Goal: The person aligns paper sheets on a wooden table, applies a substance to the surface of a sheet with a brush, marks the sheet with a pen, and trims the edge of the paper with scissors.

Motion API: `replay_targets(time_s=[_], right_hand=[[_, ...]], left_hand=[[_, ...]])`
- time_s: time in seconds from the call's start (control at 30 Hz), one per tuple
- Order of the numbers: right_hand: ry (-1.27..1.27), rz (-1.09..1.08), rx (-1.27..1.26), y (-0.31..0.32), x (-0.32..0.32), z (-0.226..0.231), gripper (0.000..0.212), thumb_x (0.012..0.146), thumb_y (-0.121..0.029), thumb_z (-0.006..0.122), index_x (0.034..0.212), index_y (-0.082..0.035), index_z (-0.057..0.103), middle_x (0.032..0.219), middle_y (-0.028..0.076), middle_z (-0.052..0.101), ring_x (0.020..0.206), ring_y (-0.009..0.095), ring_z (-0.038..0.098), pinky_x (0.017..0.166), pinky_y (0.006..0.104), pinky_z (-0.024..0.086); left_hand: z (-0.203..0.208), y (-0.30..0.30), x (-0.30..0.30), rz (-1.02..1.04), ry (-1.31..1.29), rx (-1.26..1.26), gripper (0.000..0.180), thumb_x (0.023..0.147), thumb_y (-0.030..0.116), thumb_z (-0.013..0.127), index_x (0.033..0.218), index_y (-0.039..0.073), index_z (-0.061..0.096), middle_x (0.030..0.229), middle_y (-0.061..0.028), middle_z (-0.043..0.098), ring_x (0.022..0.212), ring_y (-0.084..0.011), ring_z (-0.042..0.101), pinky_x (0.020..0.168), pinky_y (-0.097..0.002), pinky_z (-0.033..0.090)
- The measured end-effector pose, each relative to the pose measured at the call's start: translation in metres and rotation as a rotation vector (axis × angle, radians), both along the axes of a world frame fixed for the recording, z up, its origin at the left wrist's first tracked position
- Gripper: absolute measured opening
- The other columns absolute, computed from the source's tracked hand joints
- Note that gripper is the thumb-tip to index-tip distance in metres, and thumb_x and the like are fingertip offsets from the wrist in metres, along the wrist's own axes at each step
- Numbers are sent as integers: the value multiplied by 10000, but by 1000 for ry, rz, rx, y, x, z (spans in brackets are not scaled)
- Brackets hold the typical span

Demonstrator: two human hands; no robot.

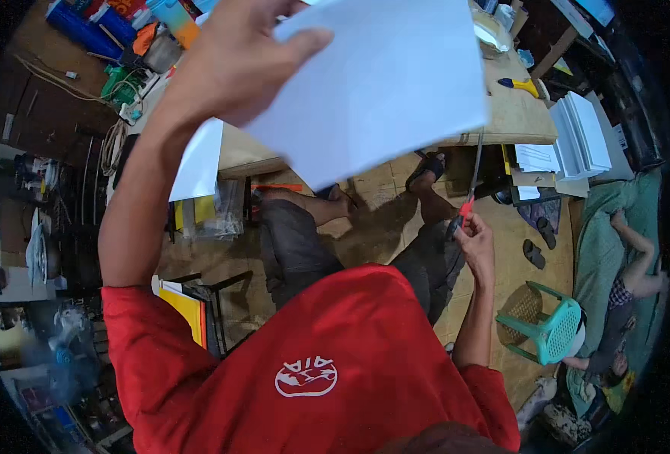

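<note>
A large white sheet of paper (380, 91) is raised over the front of the wooden table, tilted, hiding much of the tabletop. My left hand (248, 64) grips it at its left side, thumb on the near face; the fingers are partly cut off by the picture's upper edge. Low at the right, over my right knee, my right hand (477, 240) is closed on scissors (468, 208) with red and black handles. Their long thin blades point up toward the table edge, and the tip ends close below the sheet's lower right corner.
On the wooden table (528, 125) lies a yellow-and-black brush-like tool (520, 85). Stacks of white paper (581, 136) stand to the right. Another white sheet (199, 163) hangs over the left edge. A green plastic stool (551, 329) and a person (619, 303) lying down are at right.
</note>
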State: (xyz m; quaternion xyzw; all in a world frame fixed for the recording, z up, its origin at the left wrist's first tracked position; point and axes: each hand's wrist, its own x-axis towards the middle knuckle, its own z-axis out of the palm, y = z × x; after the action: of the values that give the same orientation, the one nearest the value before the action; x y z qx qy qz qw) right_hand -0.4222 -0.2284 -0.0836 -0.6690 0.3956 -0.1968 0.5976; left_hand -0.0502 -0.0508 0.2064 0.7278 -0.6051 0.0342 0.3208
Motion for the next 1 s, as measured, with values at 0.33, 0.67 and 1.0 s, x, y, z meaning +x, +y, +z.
replay_targets(time_s=[0.33, 0.67, 1.0], right_hand=[[-136, -106, 188, 61, -9, -15, 144, 879, -84, 786, 940, -77, 655, 815, -77, 624, 698, 0, 520, 616, 184, 393], [-191, -67, 400, 118, -8, -17, 208, 858, -111, 818, 819, -95, 614, 702, -81, 552, 627, 16, 496, 584, 185, 391], [-422, 74, 575, 119, 2, 15, 368, 860, -405, 782, 889, -65, 642, 747, -10, 599, 674, 81, 592, 623, 241, 463]], left_hand=[[-142, 25, -52, 248, 1342, -606, 414, 964, 95, 650, 1318, -30, 479, 1224, -131, 609, 1089, -213, 639, 918, -355, 557], [-214, 32, -138, 190, 1935, -683, 392, 927, 97, 623, 1289, 4, 508, 1177, -108, 632, 1101, -251, 647, 980, -447, 551], [-221, -46, -177, 159, 1881, -353, 333, 908, 131, 742, 1199, 66, 593, 1059, -41, 680, 972, -179, 680, 857, -348, 591]])
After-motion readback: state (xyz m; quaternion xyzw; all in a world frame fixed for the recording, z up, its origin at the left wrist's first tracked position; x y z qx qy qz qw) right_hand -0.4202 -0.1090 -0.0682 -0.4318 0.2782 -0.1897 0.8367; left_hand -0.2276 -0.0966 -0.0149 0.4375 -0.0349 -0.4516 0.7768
